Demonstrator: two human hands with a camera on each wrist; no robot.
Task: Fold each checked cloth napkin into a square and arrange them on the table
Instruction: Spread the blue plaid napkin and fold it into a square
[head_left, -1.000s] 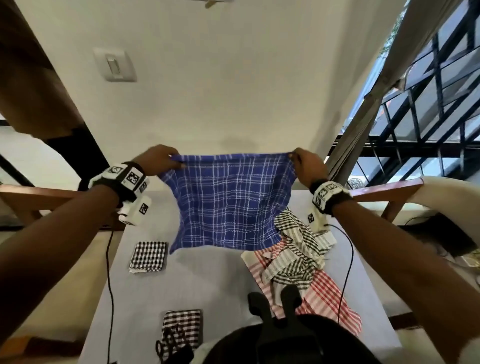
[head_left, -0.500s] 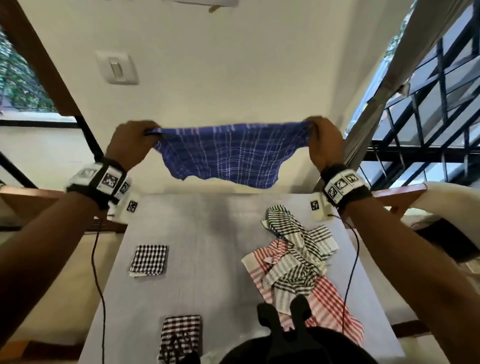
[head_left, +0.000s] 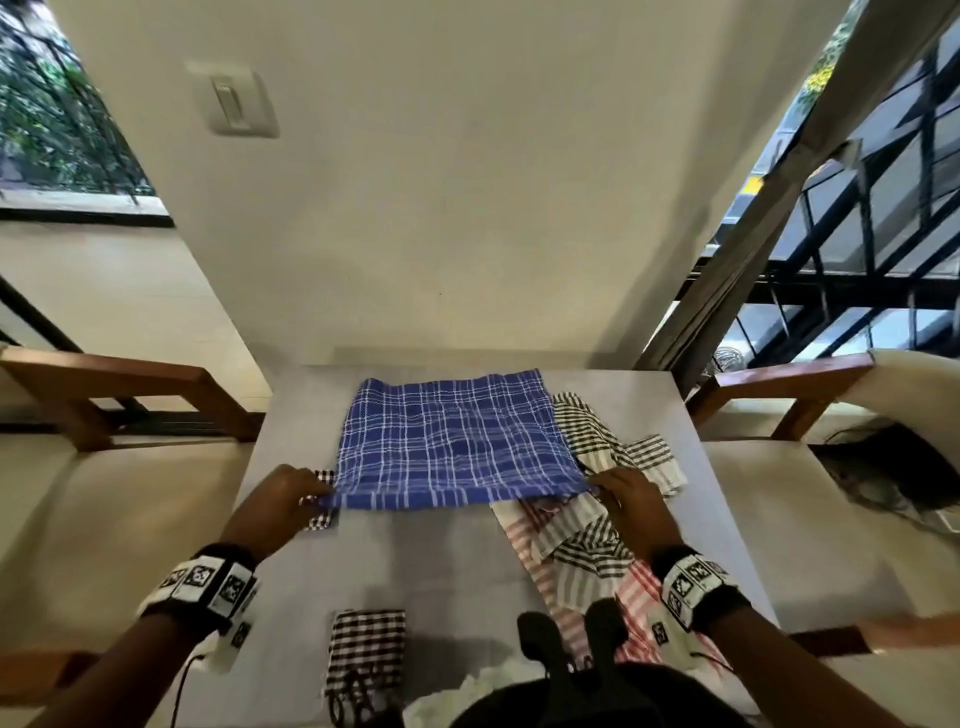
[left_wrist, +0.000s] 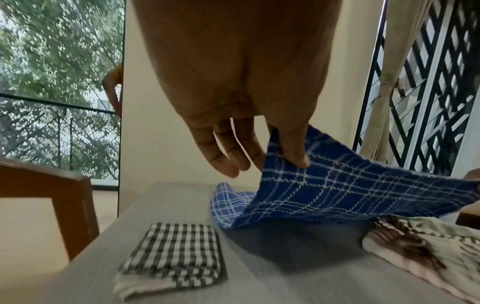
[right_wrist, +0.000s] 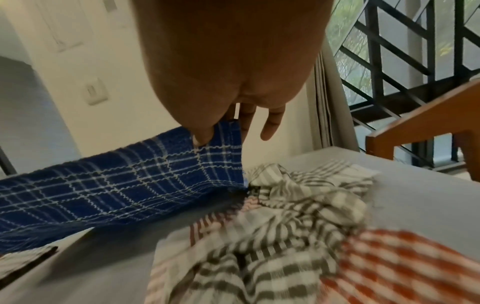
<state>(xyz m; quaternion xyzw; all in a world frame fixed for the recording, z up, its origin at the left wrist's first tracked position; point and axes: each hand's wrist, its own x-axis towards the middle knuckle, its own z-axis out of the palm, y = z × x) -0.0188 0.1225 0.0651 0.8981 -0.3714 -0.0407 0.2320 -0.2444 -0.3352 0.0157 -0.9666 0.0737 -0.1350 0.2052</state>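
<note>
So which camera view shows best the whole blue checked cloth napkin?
The head view: the blue checked cloth napkin lies spread out, all four edges visible. The left wrist view shows only the corner that the left hand pinches; the right wrist view, the right hand's corner.

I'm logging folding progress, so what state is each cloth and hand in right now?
blue napkin: spread unfolded, near corners held.
left hand: pinches its corner.
right hand: pinches its corner.
two black checked napkins: folded.
striped napkin: crumpled.
red checked napkin: unfolded.

I see a light switch (head_left: 236, 104) on the wall ahead, wooden chairs (head_left: 124, 384) flanking the desk, and a barred window (head_left: 883, 218) right.
</note>
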